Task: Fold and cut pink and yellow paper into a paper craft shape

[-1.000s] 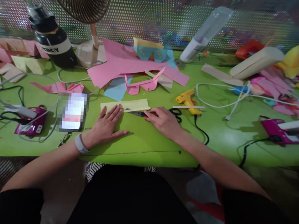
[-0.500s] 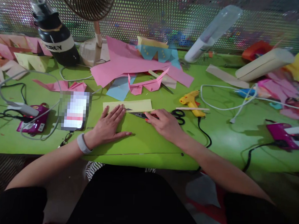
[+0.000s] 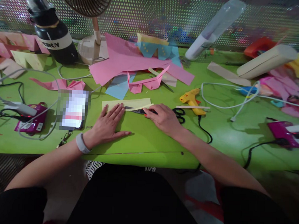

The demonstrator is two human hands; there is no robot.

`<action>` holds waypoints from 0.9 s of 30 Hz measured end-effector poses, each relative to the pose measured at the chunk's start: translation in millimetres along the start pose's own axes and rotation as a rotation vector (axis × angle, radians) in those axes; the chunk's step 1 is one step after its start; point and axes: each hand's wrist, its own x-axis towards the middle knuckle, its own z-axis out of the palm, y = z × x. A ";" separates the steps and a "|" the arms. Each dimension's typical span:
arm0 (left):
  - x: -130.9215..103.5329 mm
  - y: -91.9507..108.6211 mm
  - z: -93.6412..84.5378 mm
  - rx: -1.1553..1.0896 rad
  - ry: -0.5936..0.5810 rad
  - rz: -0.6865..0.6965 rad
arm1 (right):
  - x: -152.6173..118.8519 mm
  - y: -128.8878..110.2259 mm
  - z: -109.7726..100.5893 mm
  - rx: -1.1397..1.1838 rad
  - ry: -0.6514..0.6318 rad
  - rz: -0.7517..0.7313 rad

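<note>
My left hand point(image 3: 109, 125) lies flat with fingers spread, pressing on the left part of a folded pale yellow paper strip point(image 3: 137, 102). My right hand point(image 3: 164, 121) is closed around the middle of black-handled scissors point(image 3: 137, 111). Their dark pointed blade reaches left, under the paper's near edge, by my left fingertips. The scissors' loop handles point(image 3: 180, 115) stick out behind my right hand. A narrow flap point(image 3: 141, 107) along the paper's near edge stands lifted over the blade. My right palm hides the middle of the scissors.
A yellow glue gun point(image 3: 193, 101) lies right of the scissors. Pink folded paper glasses point(image 3: 144, 84) and pink sheets point(image 3: 124, 64) lie beyond the strip. A phone point(image 3: 74, 109) sits left, near a purple power socket point(image 3: 35, 119). White cable point(image 3: 222, 104) loops across the right side.
The near edge of the yellow paper has lifted into a narrow flap over the blade. My right hand has shifted slightly; my left hand stays on the paper. The whole view has moved a little.
</note>
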 end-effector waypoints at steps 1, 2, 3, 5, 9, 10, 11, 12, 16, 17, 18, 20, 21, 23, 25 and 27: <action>0.0 0.1 0.1 0.004 -0.001 -0.001 | -0.6 -0.1 -0.5 -0.001 0.000 -0.007; 0.0 0.2 0.2 0.007 -0.002 -0.002 | -1.6 -0.2 -1.2 -0.002 0.000 -0.012; 0.0 0.3 0.3 0.010 -0.002 -0.003 | -2.9 -0.4 -1.9 -0.002 0.001 -0.013; 0.0 0.5 0.2 0.013 -0.006 -0.005 | -5.5 -0.8 -3.1 -0.003 0.007 -0.010; -0.1 0.6 0.1 0.016 -0.006 -0.004 | -6.2 -2.2 -3.2 -0.009 0.022 -0.010; -0.2 0.5 0.0 0.015 -0.002 -0.004 | -5.1 -2.9 -2.8 -0.010 0.022 -0.013; -0.2 0.5 0.1 0.013 0.001 -0.004 | -3.8 -3.8 -2.4 -0.011 0.020 -0.017; -0.3 0.4 0.1 0.012 0.004 -0.005 | -2.5 -4.8 -2.0 -0.012 0.017 -0.023; -0.6 1.0 0.5 0.016 -0.001 -0.005 | -0.7 -8.6 -2.0 -0.025 0.027 -0.041; -0.5 1.4 0.6 0.017 -0.004 -0.006 | -1.1 -9.2 -2.2 -0.027 0.033 -0.039; -0.2 1.8 0.5 0.015 -0.009 -0.008 | -1.6 -9.8 -2.3 -0.028 0.035 -0.035; 0.6 2.3 -0.7 0.006 -0.022 -0.015 | -2.2 -10.7 -2.4 -0.023 0.026 -0.019; 1.0 2.2 -2.1 -0.004 -0.032 -0.016 | -2.2 -11.0 -2.2 -0.018 0.016 -0.008; 0.9 0.4 -6.7 -0.033 -0.049 -0.012 | -1.8 -11.8 -1.7 -0.004 -0.015 0.012; -1.3 -3.2 -12.8 -0.049 -0.045 -0.013 | -1.5 -12.6 -1.2 0.003 -0.036 0.033; -6.2 -7.9 -18.2 -0.041 -0.028 -0.026 | -1.7 -13.4 -1.0 0.003 -0.038 0.043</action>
